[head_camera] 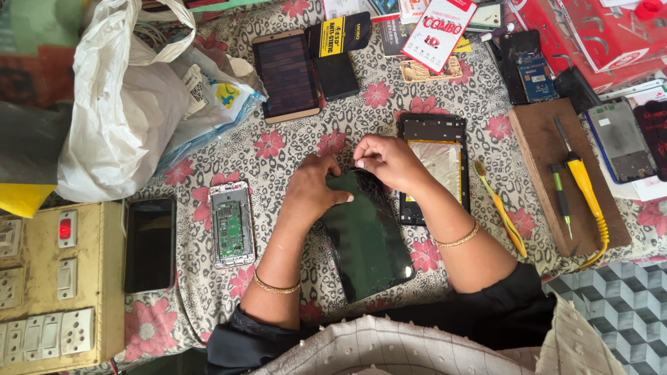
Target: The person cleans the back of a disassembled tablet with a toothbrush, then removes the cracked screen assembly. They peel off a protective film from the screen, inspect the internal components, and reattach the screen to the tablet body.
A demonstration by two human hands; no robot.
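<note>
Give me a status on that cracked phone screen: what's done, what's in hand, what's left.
Done: a phone frame lies stripped open beside the work, and another opened phone shows its green board. In hand: the left hand holds down the cracked dark screen panel while the right hand pinches at its top edge. Left: the panel is not in any frame; the yellow-handled tools lie unused on the wooden block.

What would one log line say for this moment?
left hand: steadies cracked dark screen panel | right hand: pinches panel's top edge | beside: open phone frame
</note>
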